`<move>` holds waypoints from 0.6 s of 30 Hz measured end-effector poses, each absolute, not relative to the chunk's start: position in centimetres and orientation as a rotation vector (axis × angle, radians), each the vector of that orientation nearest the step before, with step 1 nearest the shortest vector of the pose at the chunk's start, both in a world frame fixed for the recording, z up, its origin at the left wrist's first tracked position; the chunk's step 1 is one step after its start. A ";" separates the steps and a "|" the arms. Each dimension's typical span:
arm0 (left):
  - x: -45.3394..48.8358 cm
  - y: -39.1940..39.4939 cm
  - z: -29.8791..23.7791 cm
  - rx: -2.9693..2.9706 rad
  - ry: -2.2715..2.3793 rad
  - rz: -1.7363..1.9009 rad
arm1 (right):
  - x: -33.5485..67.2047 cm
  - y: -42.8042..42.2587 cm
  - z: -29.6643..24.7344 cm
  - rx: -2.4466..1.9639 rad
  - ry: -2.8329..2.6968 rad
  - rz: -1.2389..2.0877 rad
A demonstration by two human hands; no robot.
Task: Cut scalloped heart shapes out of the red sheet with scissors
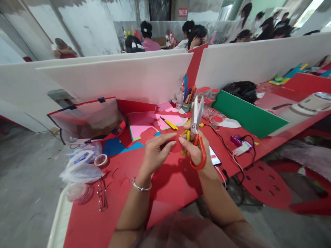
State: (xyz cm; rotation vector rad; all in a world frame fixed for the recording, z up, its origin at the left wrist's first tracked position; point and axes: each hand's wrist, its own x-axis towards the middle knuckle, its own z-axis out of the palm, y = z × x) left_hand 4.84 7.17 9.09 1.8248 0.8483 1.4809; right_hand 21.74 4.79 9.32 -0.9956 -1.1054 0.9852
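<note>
My right hand (198,150) is closed around a pair of scissors (199,146) with orange handles, blades pointing up and apart. A small yellow tool (188,135) is also in its fingers, partly hidden by them. My left hand (156,153), with a silver bangle at the wrist, has its thumb and forefinger closed on a thin red rounded piece (176,148), which reaches toward my right fingertips. Its outline is hard to tell against the red table (124,210). Just beyond the hands lies a yellow utility knife (169,123) on pink sheets (141,124).
On the left stand an open bag (88,120), a plastic bag (81,165), glasses (101,194) and stacked clear lids (77,193). To the right are a phone (214,156), cables, a purple box (240,143) and a green board (248,113). White partitions (116,74) run behind; people sit beyond.
</note>
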 end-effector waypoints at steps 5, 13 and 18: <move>4.7 7.2 9.0 1.815 0.819 1.478 | 21.8 4.3 9.9 -1.003 -1.177 1.004; 4.9 6.9 9.6 1.628 0.828 1.486 | 21.7 4.3 9.2 -1.015 -1.145 0.979; 5.5 6.9 9.7 1.355 0.793 1.374 | 21.6 3.9 9.3 -0.998 -1.132 0.970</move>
